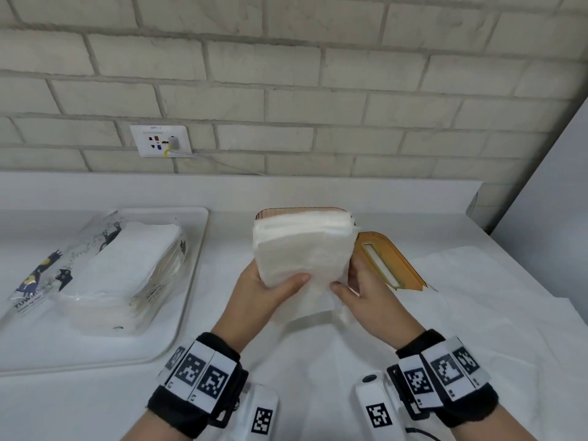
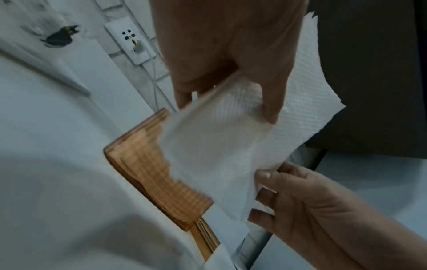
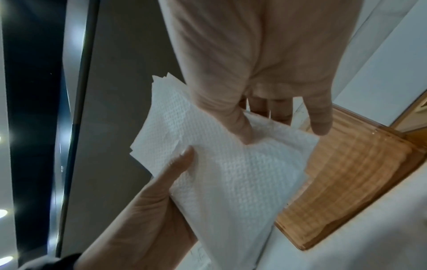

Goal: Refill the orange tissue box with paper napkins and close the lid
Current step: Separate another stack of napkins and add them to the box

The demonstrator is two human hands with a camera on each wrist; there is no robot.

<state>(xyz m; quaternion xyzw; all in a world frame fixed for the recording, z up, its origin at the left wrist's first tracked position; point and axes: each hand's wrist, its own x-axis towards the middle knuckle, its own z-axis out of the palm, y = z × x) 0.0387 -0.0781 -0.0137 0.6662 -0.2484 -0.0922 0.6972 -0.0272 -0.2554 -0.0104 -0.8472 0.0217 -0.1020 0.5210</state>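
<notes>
White embossed paper napkin stack gripped by left hand and right hand, held above open orange ribbed tissue box. Loading step judged underway. Slotted orange lid lying at 3 o'clock. Next: stack to be lowered squarely inside.

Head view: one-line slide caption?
Both hands hold a napkin stack over the open orange tissue box.

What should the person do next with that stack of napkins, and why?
Probably lower the napkin stack into the orange tissue box. Both the left hand and the right hand grip the stack above the box, which still looks unfilled, and the lid lies off to the side on the table, so nothing blocks the opening.
</notes>
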